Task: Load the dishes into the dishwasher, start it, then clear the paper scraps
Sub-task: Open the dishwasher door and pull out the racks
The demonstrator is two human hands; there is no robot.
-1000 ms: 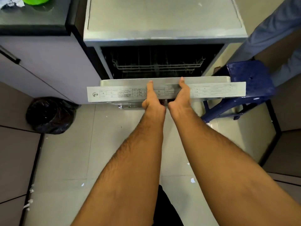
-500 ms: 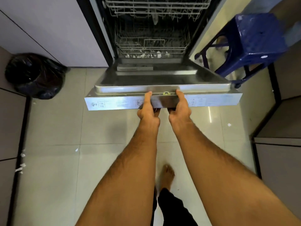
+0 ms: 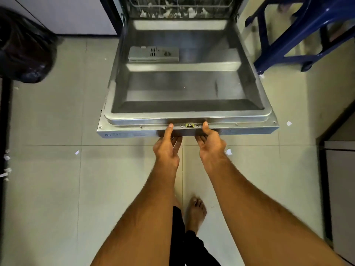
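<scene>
A: Dishwasher door [image 3: 184, 87] lies folded down almost flat over the floor tiles, its inner steel face up, the detergent box [image 3: 153, 54] toward the hinge. Where are the hands?

B: Both at the front lip. The left hand [image 3: 166, 148] and right hand [image 3: 211, 144] sit on either side of the latch [image 3: 189, 125], thumbs on the top edge, fingers curled beneath, each gripping the door.

A: And the racks?

B: Only the edge of the lower rack [image 3: 178, 10] shows, with pale bits in it that cannot be identified. No dishes are in view.

A: What might go wrong?

B: Letting go too soon could drop the door hard on its hinges. A bare foot [image 3: 195, 212] stands near, and the blue stool [image 3: 299, 33] stands just beside the door's right edge. Paper scraps [image 3: 228, 151] dot the tiles, so a step could slip. A black bag [image 3: 25, 52] sits well apart at the left.
</scene>
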